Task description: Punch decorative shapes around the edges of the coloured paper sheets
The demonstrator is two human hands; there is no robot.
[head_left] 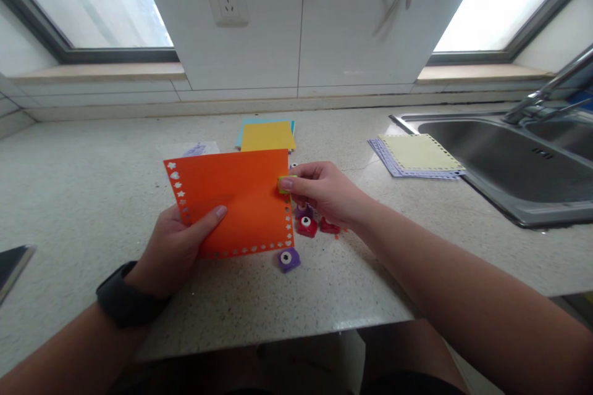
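Note:
My left hand (pixel 178 244) grips an orange sheet of paper (pixel 236 197) by its lower left part, thumb on top and fingers hidden behind. Small flower, heart and star holes run along the sheet's left, bottom and lower right edges. At the right edge, my right hand (pixel 324 188) is closed on a yellow-green craft punch (pixel 286 184), which sits over the paper's border. Below that hand lie a red punch (pixel 306 225) with a white button and a second red punch (pixel 328 226). A purple punch (pixel 288 258) rests just under the sheet's lower right corner.
Behind the orange sheet lie yellow paper (pixel 267 136) and blue paper (pixel 245 126). Cream paper (pixel 421 153) with a punched border lies on lilac sheets (pixel 389 163) beside the steel sink (pixel 523 220). Orange scraps (pixel 337 236) dot the counter. A dark flat object (pixel 13 265) is at far left.

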